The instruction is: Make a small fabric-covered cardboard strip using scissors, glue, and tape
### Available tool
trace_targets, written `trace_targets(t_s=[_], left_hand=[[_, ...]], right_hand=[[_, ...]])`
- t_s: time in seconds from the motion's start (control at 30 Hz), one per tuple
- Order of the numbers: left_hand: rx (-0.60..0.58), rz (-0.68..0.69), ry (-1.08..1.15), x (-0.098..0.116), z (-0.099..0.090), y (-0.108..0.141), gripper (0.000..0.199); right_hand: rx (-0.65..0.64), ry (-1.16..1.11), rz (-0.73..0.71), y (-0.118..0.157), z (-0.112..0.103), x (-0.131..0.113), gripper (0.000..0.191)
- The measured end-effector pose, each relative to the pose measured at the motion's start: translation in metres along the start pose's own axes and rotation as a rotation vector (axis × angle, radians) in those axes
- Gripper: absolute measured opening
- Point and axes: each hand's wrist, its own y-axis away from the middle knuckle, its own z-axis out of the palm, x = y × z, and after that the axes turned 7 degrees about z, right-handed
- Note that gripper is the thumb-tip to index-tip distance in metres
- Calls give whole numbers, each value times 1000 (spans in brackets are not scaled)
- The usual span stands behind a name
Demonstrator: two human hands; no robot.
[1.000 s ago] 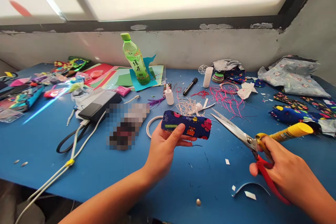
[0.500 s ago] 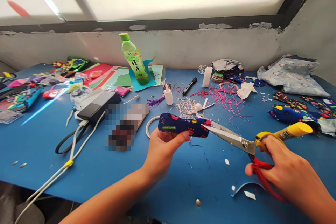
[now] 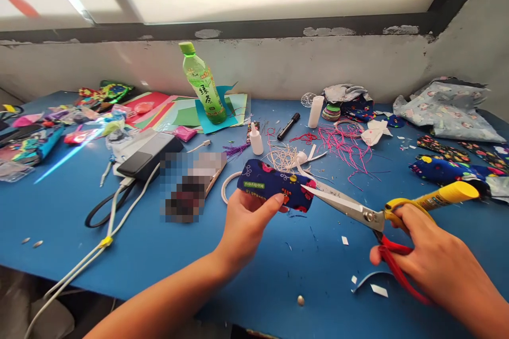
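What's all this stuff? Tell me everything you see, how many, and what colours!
Printed cloth bundle: one, navy, centre
Metal scissors: one, red and yellow handles, right of centre
Glue stick: one, yellow, right
Tea bottle: one, green, back
Plastic bottles: two, white, middle
Marker pen: one, black, middle
String tangles: several, pink, cream, red, purple, middle
Paper sheets: several, mixed colours, back left
Boxy device: one, black-grey, left
Blurred thing: one, unclear, left of centre
Fabric pieces: several, grey, navy, black, right
Small packets: several, mixed colours, left
Paper scraps: several, white, front right
Table: one, blue, underneath
Left hand: one, holding the bundle
Right hand: one, holding the scissors
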Motion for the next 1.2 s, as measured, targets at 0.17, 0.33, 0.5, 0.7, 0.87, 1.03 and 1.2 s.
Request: trace_targets(t_s=[0.17, 0.33, 0.5, 0.7, 0.87, 1.03, 1.2], left_hand=[[19, -3, -25, -1, 1, 2, 20], [29, 3, -29, -2, 1, 1, 19], [25, -11, -35, -2, 2, 1, 21], [-1, -48, -28, -2, 2, 2, 22], [-26, -68, -95, -4, 0, 2, 19], [-32, -67, -141, -3, 1, 0, 21], [-2, -73, -91, -4, 2, 0, 25]], right_hand=[[-9, -65, 44, -4, -7, -12, 47], [-1, -85, 52, -4, -13, -23, 43], [50, -52, 22, -1, -8, -19, 46], [84, 68, -83, 5, 1, -7, 48], [138, 160, -9, 11, -3, -21, 60], [97, 171, 30, 15, -6, -28, 59], [93, 236, -52, 16, 0, -21, 60]])
